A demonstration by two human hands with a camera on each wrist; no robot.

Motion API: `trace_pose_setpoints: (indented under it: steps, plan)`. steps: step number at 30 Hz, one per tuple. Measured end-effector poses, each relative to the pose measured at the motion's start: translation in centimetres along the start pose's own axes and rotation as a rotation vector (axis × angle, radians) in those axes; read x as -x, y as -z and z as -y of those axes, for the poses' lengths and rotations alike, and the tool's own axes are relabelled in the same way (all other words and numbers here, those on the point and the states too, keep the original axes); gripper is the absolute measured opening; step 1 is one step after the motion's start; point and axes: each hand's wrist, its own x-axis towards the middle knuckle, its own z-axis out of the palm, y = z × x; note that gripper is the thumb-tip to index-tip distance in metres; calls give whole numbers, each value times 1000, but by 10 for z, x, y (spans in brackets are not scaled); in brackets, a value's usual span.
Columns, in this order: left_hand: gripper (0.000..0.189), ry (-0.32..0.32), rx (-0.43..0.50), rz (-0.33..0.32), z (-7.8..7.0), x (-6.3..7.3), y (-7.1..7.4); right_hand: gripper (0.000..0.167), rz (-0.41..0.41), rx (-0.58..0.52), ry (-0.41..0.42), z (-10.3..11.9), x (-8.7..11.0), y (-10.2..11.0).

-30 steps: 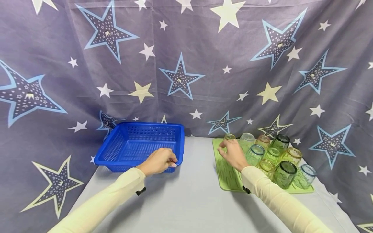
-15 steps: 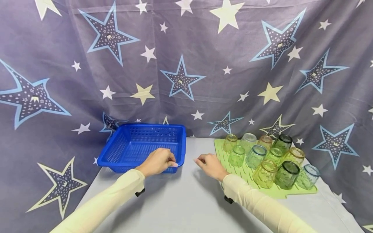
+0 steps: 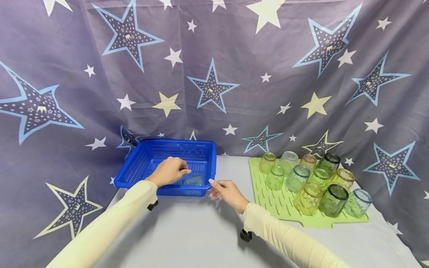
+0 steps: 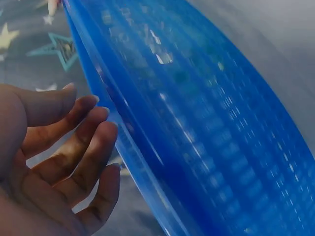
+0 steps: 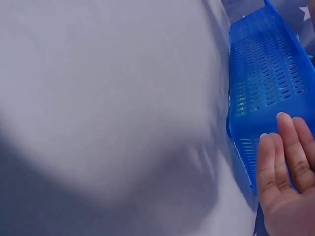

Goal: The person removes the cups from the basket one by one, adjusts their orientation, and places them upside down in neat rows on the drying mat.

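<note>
A blue perforated plastic basket [image 3: 134,178] stands on the table at the left. Inside it, near the front right corner, lies a clear glass [image 3: 193,181] on its side. My left hand [image 3: 169,171] hovers over the basket's front rim. In the left wrist view its loosely bent fingers [image 4: 81,162] hold nothing beside the rim. My right hand [image 3: 228,193] is at the basket's front right corner, thumb by the rim. The right wrist view has its fingers [image 5: 293,157] fairly straight beside the basket wall; whether they touch it I cannot tell.
At the right, a green drying mat [image 3: 264,193] bears several upside-down coloured glasses, among them a yellow glass [image 3: 308,199] and a dark green glass [image 3: 333,201]. A star-patterned curtain [image 3: 214,48] hangs behind the white table [image 3: 187,234].
My right hand has swung left from the drying mat to the basket's corner. My left hand has moved left and up off the basket's right end, and the glass inside now shows.
</note>
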Motion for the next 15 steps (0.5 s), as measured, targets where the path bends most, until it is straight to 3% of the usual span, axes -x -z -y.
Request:
trace_pose_setpoints:
  steps: [3, 5, 10, 15]
  plan:
    - [11, 42, -13, 75, 13, -3, 6, 59, 4, -35, 5, 1, 0, 0]
    - [9, 36, -30, 126, 22, -6, 8, 59, 9, -31, 12, 1, 1, 0]
    - [17, -70, -62, 242, 35, -16, 11, 59, 26, -20, 29, 5, 3, 0]
    - [26, -227, -98, 297, 28, -30, 5, 57, 29, -15, 34, 6, 5, -2]
